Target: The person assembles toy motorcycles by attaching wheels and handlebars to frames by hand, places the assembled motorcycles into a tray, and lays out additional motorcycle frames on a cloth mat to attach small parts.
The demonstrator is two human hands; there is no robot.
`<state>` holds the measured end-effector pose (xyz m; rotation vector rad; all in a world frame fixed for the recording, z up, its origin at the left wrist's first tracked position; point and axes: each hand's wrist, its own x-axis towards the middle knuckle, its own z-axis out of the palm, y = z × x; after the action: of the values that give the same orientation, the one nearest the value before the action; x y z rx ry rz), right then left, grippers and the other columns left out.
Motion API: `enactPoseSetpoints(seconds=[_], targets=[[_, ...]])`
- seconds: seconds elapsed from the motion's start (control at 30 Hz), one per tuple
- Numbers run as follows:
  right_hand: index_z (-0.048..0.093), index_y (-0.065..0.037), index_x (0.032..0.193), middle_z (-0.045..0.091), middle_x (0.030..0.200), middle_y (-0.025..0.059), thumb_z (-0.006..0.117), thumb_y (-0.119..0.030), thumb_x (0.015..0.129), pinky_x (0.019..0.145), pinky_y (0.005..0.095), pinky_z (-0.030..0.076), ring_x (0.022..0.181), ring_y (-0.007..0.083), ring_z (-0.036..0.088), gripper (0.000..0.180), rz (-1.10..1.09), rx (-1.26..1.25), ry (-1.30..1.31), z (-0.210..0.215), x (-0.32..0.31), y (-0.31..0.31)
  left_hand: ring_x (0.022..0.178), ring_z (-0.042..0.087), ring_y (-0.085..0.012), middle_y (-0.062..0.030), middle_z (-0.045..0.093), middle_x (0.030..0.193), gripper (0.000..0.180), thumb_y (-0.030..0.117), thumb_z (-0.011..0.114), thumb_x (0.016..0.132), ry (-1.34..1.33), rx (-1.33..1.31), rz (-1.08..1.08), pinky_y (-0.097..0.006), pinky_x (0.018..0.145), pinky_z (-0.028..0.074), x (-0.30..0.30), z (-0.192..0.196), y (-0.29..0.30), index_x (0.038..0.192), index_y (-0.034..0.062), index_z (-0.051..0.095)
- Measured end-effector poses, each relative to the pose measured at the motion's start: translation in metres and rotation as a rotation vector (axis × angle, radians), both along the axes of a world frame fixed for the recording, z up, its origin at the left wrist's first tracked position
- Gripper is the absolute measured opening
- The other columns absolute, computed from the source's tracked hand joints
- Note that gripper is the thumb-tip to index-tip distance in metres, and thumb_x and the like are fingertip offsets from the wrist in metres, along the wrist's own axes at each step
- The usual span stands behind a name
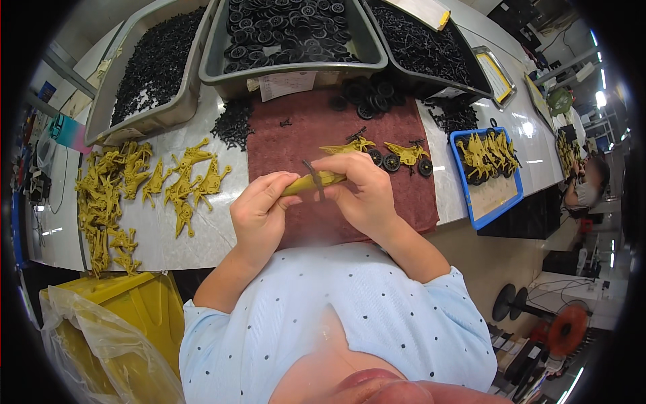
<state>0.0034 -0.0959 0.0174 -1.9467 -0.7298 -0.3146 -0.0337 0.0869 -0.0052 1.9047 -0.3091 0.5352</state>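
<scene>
Above the dark red cloth [276,145], I hold a yellow plastic toy bike frame [299,186] between both hands. My left hand [259,212] pinches its left end with thumb and fingers. Closed around the other end is my right hand [363,192], its thumb and fingers beside a thin black plastic part [316,180] that lies crosswise on the frame. Whether that part is fixed to the frame, I cannot tell. Just beyond my right hand lie two yellow toy bikes, one [407,155] with black wheels and a black handlebar, the other [353,145] partly hidden by my fingers.
Loose yellow frames [182,188] cover the table's left side. Along the back stand a bin of small black parts [158,60], a bin of wheels [289,67] and another black-parts bin [431,50]. A blue tray [488,219] holds yellow bikes at right. Loose wheels [373,94] lie behind.
</scene>
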Motion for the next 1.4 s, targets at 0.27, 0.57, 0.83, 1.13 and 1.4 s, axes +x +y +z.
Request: enactPoseSetpoints(seconds=[0.27,0.57,0.83,1.13,1.4], targets=[[0.066,-0.005,0.099,0.067,0.093,0.0060,0.075,-0.004,0.069,0.080,0.0336,0.045,0.086,0.0241,0.061,0.032,-0.011,-0.009,-0.059,-0.002,-0.004,0.004,0.084,0.067,-0.0199,-0.0106,0.069,0.095,0.034,-0.012,0.069,0.072,-0.036,-0.011,0.044,-0.027,0.072,0.055,-0.004,-0.001,0.001,0.104,0.0000,0.069],[0.050,0.003,0.130,0.060,0.120,0.0086,0.066,-0.037,0.090,0.092,0.0279,0.045,0.108,0.0153,0.057,0.059,0.181,0.328,0.543,0.000,0.014,-0.018,0.069,0.065,-0.0167,-0.0098,0.067,0.082,0.026,0.013,0.069,0.088,0.745,-0.680,-0.174,-0.027,0.066,0.054,0.001,0.008,0.012,0.104,-0.0068,0.065],[0.058,-0.010,0.125,0.052,0.130,0.0113,0.084,-0.037,0.059,0.100,0.0422,0.039,0.120,0.0315,0.048,0.075,-0.018,-0.251,-0.304,0.009,0.000,-0.016,0.057,0.062,-0.0175,-0.0094,0.064,0.075,0.032,0.028,0.061,0.094,1.029,-1.055,-0.449,-0.027,0.054,0.049,0.004,0.011,0.021,0.087,-0.0032,0.064],[0.055,-0.003,0.129,0.062,0.116,0.0092,0.071,-0.007,0.081,0.086,0.0290,0.049,0.102,0.0117,0.059,0.051,0.097,-0.021,0.485,0.003,-0.007,-0.033,0.081,0.064,-0.0183,-0.0106,0.068,0.086,0.036,0.014,0.072,0.082,0.444,0.014,-0.275,-0.026,0.074,0.051,-0.001,0.005,0.002,0.114,-0.0027,0.064],[0.054,-0.004,0.124,0.060,0.108,0.0053,0.067,-0.006,0.086,0.075,0.0224,0.048,0.085,0.0115,0.059,0.040,-0.692,0.404,0.298,0.008,0.002,-0.113,0.093,0.064,-0.0175,-0.0113,0.062,0.117,0.051,0.011,0.072,0.083,0.319,-0.023,-0.264,-0.029,0.084,0.051,0.010,-0.002,-0.013,0.131,0.0057,0.055]])
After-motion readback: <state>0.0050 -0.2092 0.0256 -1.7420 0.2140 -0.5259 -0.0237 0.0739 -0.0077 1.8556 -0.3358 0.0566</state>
